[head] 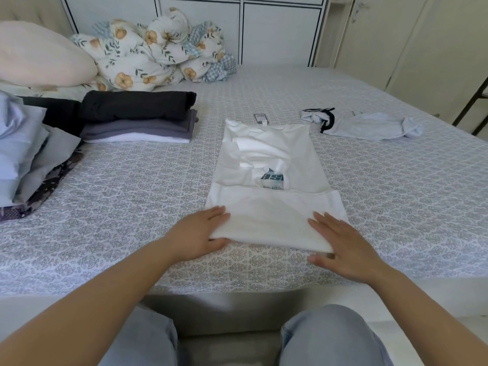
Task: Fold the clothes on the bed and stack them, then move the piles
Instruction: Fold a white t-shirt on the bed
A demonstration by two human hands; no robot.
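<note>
A white T-shirt [266, 207] lies lengthwise on the bed [126, 196] in front of me. Its sides are folded in and its near end is doubled over, with a printed patch showing in the middle. My left hand [200, 233] grips the near left corner of the fold, fingers on top and thumb underneath. My right hand [340, 244] grips the near right corner the same way. A folded stack of black, grey and white clothes [137, 117] sits at the back left. A crumpled light blue garment [369, 125] lies unfolded at the back right.
A second pile of light blue, grey and dark patterned clothes [26, 159] sits at the left edge. A floral duvet [158, 51] and a pale pillow [39, 54] are bunched at the headboard. A small tag [260, 119] lies beyond the T-shirt. My knees are at the bed's near edge.
</note>
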